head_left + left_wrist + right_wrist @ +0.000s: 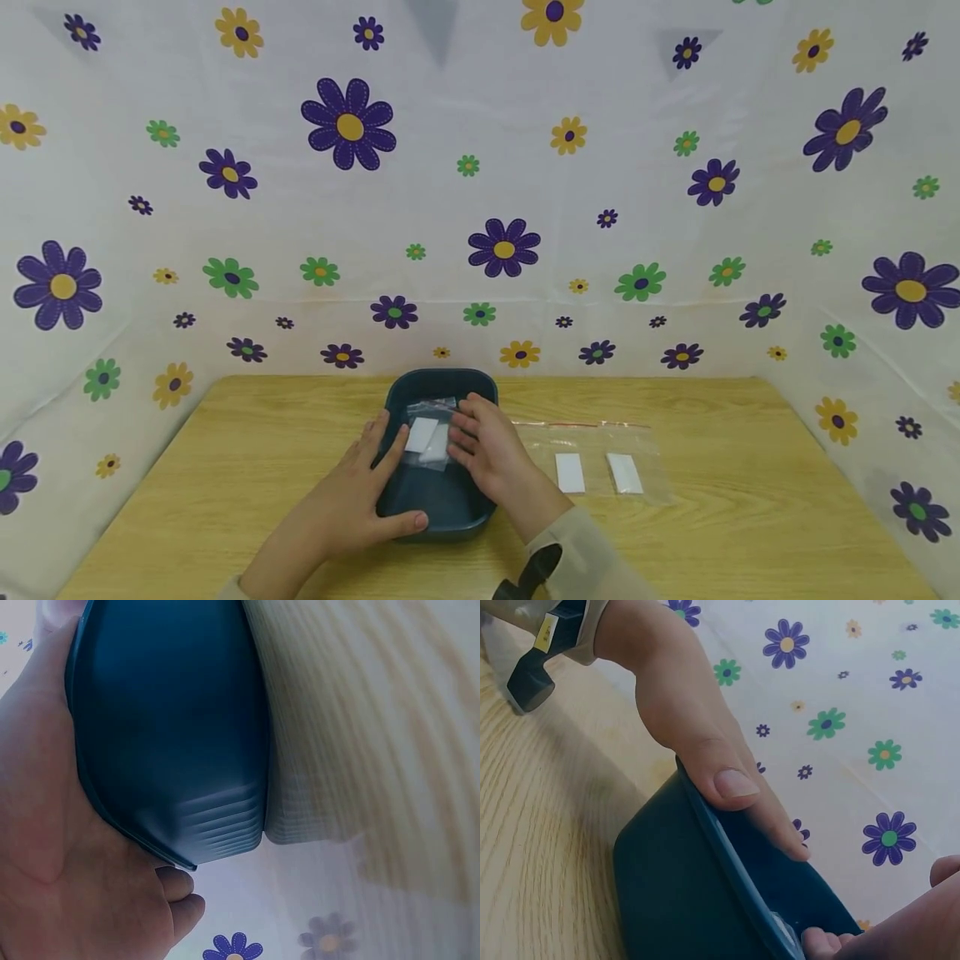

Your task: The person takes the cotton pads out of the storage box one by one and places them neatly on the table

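A dark blue plastic bin [438,504] stands on the wooden table, with small clear zip bags [431,460] holding white cards [422,434] lying inside it. My left hand [362,492] is spread over the bin's left rim, its thumb across the near left corner. In the left wrist view the palm lies along the rim of the bin [172,735]. My right hand [491,446] reaches over the right rim, fingers extended into the bin beside the bags. The right wrist view shows its thumb [731,784] over the rim, apart from the fingers.
To the right of the bin, more clear zip bags lie flat on the table [750,517], with white cards [570,473] inside. A white cloth with printed flowers [435,200] hangs behind and along both sides. A black strap device [531,573] is worn on the right wrist.
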Demonstrator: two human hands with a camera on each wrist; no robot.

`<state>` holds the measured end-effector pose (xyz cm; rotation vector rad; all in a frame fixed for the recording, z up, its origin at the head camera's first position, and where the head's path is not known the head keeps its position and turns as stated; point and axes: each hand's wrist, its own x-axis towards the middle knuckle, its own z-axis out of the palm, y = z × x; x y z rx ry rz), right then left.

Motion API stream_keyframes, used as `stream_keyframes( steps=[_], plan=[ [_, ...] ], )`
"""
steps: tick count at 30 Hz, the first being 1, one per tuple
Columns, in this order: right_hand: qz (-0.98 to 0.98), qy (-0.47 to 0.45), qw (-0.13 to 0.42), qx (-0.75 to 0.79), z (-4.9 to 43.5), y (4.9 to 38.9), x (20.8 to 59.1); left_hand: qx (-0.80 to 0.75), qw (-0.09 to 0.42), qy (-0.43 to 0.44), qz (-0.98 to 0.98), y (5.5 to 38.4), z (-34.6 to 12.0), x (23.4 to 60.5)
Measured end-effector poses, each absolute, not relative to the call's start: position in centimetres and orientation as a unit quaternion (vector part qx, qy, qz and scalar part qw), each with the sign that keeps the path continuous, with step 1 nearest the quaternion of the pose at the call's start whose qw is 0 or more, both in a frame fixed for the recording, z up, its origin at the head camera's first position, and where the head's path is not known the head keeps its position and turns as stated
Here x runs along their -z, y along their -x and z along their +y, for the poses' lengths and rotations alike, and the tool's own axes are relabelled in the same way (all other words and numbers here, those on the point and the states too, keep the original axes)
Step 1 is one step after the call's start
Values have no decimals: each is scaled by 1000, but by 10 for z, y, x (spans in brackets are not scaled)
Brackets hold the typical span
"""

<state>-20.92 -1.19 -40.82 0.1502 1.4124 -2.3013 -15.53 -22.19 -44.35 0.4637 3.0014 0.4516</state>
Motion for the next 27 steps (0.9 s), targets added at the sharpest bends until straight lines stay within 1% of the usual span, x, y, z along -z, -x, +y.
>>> stream_keyframes(
  steps=[11, 22, 27],
  plan=[
    [511, -92, 221, 826, -22, 214, 413, -154, 38, -155, 975, 154, -222, 441],
    [526, -99, 209, 818, -28, 217, 417, -153, 37, -152, 976, 154, -222, 441],
    [515, -100, 215, 823, -31, 217, 418, -160, 33, -157, 974, 154, -222, 441]
  ],
)
